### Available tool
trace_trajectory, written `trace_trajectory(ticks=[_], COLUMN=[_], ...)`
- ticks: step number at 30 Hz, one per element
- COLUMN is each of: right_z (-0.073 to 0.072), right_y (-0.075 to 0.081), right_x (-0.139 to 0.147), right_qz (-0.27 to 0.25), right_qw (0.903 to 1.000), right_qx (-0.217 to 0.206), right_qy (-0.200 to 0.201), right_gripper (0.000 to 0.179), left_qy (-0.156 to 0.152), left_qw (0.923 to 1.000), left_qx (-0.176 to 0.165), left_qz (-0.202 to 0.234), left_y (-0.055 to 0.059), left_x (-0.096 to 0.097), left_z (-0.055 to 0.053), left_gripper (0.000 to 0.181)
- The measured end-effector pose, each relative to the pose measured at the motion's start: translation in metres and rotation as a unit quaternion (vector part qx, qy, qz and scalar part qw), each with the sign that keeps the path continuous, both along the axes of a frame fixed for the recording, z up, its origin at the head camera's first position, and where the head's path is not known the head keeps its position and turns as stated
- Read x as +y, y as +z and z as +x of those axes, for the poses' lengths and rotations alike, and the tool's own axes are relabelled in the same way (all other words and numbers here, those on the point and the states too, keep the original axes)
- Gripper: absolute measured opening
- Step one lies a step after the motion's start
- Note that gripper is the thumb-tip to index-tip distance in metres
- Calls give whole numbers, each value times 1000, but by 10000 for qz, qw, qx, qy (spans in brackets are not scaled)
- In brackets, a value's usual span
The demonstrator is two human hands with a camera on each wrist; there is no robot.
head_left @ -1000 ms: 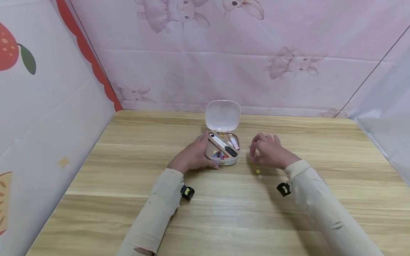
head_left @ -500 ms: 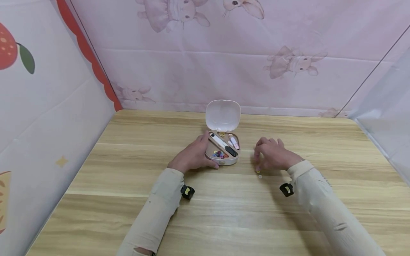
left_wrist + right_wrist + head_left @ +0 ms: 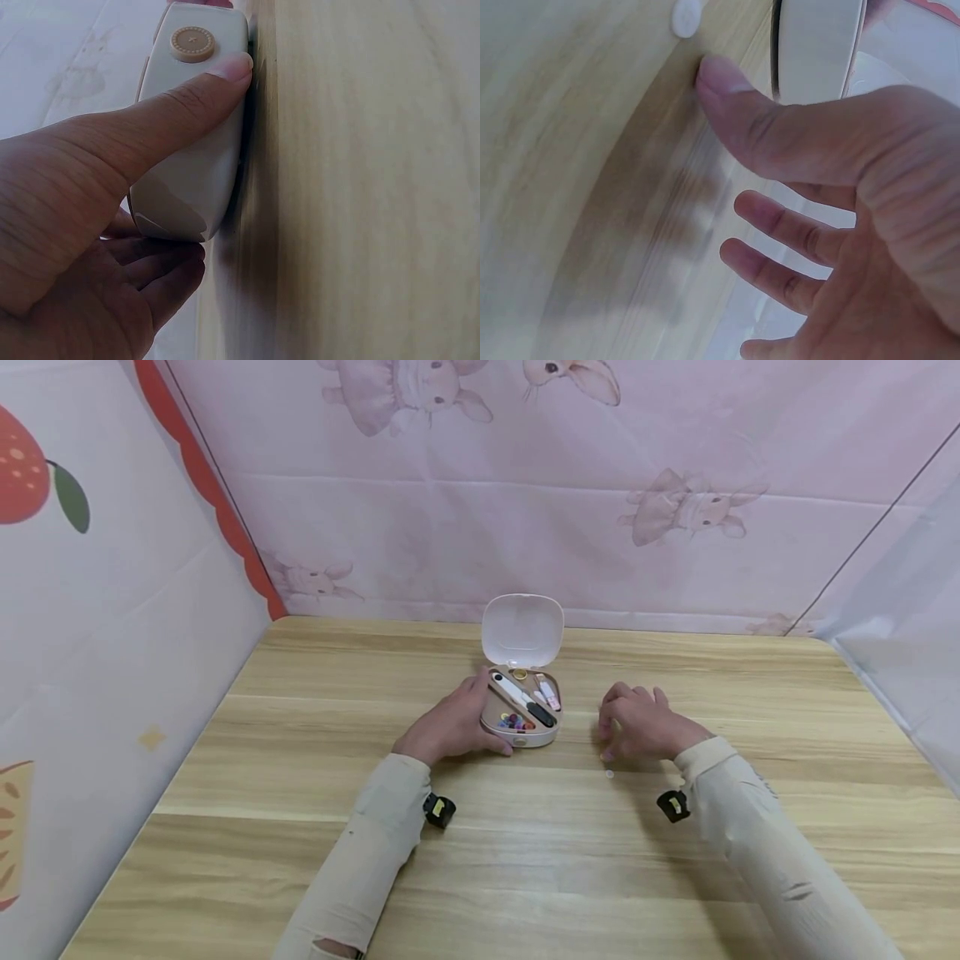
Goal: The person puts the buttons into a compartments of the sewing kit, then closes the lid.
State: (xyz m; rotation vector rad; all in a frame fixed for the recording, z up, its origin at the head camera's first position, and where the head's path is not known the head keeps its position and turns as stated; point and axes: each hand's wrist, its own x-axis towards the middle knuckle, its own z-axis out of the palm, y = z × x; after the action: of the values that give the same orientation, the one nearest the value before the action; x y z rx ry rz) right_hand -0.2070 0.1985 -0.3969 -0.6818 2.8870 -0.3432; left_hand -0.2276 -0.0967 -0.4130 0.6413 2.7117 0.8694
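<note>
My left hand [image 3: 453, 718] grips a small white sewing box [image 3: 531, 740] by its left side, thumb across the front below a tan button-shaped catch [image 3: 193, 43]. The box's lid [image 3: 522, 631] stands raised. Inside lie colourful buttons [image 3: 516, 722], a long white tool [image 3: 513, 691] with a black end, and a white-and-pink item [image 3: 549, 693]. To the right of the box, my right hand [image 3: 637, 722] is low over the table, thumb and forefinger pinching a yellow button [image 3: 602, 757], mostly covered by the fingertips. A white button [image 3: 686, 16] lies just beside the thumb tip.
The wood-grain table [image 3: 525, 877] runs back to a pink cloth wall [image 3: 450, 543] with rabbit prints, close behind the raised lid. A white printed cloth [image 3: 150, 610] borders the left side. Inside the box's back corner sits a gold ring-shaped item [image 3: 519, 675].
My right hand has moved slightly right and down to the yellow button, which has shifted a little under the fingertips. The left hand and the box have stayed put.
</note>
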Motion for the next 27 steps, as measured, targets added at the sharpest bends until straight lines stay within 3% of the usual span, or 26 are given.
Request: trace_trajectory(ticks=[27], right_z=[-7], right_y=[-4], right_x=[-10], right_qz=[-153], right_qw=[9996], right_qx=[196], right_qy=[150], right_gripper=[19], left_qy=[-21], left_qw=[10000], left_qx=[66], left_qz=[48], left_y=[-1], left_x=[-1], left_z=[1], left_gripper=[131])
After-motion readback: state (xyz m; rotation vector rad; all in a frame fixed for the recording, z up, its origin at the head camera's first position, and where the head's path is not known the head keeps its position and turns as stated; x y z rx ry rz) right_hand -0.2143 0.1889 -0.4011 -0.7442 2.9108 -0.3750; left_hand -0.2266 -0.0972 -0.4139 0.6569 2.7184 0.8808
